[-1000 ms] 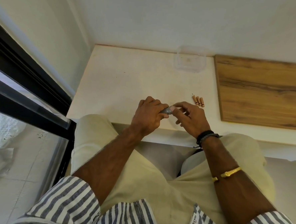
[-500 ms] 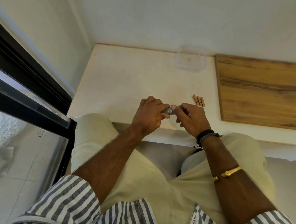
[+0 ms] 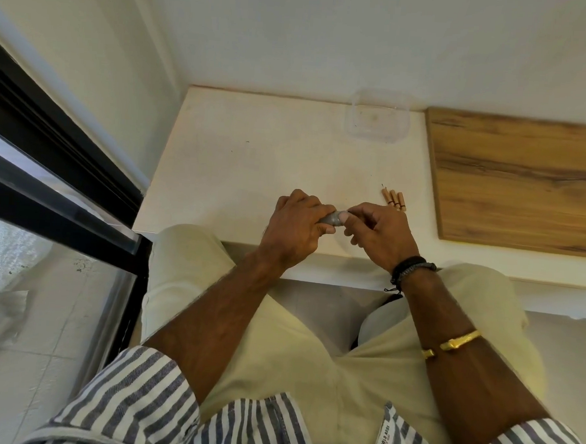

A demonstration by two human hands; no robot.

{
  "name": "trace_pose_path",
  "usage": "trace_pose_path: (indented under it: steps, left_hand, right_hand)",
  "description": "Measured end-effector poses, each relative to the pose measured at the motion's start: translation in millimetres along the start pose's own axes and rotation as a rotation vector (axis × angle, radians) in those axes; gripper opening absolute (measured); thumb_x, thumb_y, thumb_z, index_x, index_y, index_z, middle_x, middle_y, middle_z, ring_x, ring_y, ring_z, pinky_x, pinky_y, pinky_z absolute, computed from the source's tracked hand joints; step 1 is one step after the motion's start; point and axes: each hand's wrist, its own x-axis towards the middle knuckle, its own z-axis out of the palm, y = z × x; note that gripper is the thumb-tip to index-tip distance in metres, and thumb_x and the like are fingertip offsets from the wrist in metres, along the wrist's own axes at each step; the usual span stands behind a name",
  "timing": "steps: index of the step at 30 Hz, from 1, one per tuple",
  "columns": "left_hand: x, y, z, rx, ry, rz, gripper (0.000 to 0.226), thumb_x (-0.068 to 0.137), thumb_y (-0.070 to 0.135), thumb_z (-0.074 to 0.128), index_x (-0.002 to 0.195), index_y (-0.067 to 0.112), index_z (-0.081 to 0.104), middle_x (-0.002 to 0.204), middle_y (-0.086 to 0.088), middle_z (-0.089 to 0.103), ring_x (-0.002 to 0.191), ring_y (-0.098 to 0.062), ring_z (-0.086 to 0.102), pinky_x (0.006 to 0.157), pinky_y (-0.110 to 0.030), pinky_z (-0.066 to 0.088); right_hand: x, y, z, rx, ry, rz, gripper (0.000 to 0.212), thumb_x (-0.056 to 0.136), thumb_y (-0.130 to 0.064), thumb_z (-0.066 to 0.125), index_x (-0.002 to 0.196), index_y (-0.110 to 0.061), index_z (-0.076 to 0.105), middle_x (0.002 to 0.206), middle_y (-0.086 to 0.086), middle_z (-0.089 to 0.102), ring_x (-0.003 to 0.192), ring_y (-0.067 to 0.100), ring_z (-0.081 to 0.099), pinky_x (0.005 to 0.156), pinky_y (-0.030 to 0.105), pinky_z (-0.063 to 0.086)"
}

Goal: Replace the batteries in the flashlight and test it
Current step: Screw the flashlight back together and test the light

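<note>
The white table (image 3: 247,157) fills the corner, with a wooden board (image 3: 520,181) lying flat on its right side and a clear plastic tub (image 3: 349,124) at the back by the wall. The person sits close, both hands raised just above the table's near edge.

The left hand (image 3: 295,225) is wrapped fully round the flashlight (image 3: 331,219), so only a short grey stub shows. The right hand (image 3: 380,232) pinches that stub between thumb and forefinger, its other fingers loosely spread. It looks like the end cap is being twisted, though I cannot tell whether on or off, nor whether this is the head or the tail.

To do it well, I'd keep the left grip steady and let only the right fingertips turn, working over the table rather than the lap so that nothing drops.

The flashlight's long axis runs left to right, roughly along the table edge, its exposed end pointing toward the right hand.

Three small copper-coloured batteries (image 3: 393,199) lie side by side just beyond the right hand, near the board, untouched.
</note>
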Motion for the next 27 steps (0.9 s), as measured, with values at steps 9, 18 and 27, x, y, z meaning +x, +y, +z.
trace_pose_path:
  steps: [9, 18, 27]
  left_hand:
    - [0.9, -0.6, 0.1, -0.007, -0.001, -0.032, 0.034, 0.098, 0.033, 0.055, 0.126, 0.016, 0.063, 0.11, -0.003, 0.068, 0.104, -0.022, 0.049, 0.091, -0.035, 0.035]
    - [2.7, 2.6, 1.9, 0.001, 0.002, -0.002, 0.03, 0.098, 0.034, 0.054, 0.121, 0.019, 0.064, 0.104, -0.001, 0.068, 0.1, -0.02, 0.048, 0.088, -0.033, 0.033]
    - [2.0, 0.9, 1.4, -0.015, -0.024, -0.028, 0.033, 0.099, 0.033, 0.053, 0.125, 0.016, 0.062, 0.109, -0.003, 0.067, 0.104, -0.021, 0.048, 0.09, -0.034, 0.033]
  right_hand:
    - [0.2, 1.0, -2.4, 0.007, -0.063, -0.066, 0.038, 0.089, -0.028, 0.077, 0.126, -0.028, 0.067, 0.114, -0.008, 0.07, 0.088, 0.007, 0.07, 0.081, 0.026, 0.06]
    - [-0.6, 0.8, -5.5, -0.005, -0.016, -0.019, 0.022, 0.096, -0.037, 0.065, 0.104, -0.017, 0.074, 0.078, -0.005, 0.074, 0.064, 0.004, 0.069, 0.066, 0.021, 0.056]
    - [0.2, 0.7, -4.6, 0.021, -0.052, -0.043, 0.035, 0.09, -0.033, 0.075, 0.123, -0.027, 0.066, 0.108, -0.01, 0.069, 0.084, 0.003, 0.069, 0.076, 0.022, 0.059]
